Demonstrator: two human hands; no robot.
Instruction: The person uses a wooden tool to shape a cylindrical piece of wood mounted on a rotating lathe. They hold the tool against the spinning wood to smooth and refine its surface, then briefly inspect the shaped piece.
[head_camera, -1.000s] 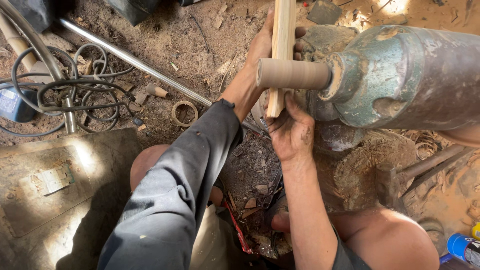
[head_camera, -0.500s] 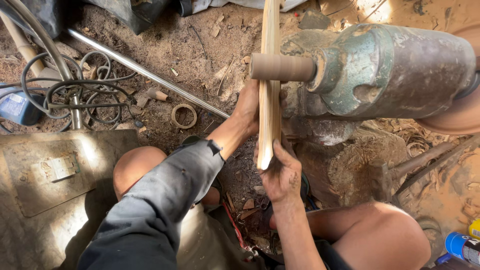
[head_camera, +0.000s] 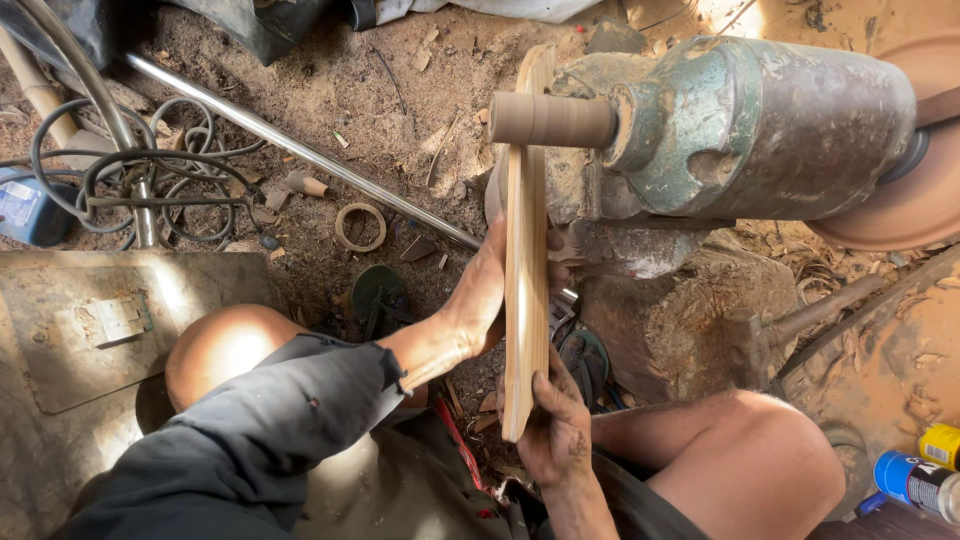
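Both hands grip the wooden board (head_camera: 524, 260): left hand (head_camera: 480, 290) mid-length, right hand (head_camera: 555, 430) underneath.

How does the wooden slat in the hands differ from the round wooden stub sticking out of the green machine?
The wooden slat is flat, long and pale; the wooden stub is round, short and darker brown. The slat runs up and down in the picture, held on edge by the left hand and right hand; the stub lies crosswise, fixed to the green machine. Both are wood, and they cross near the slat's top.
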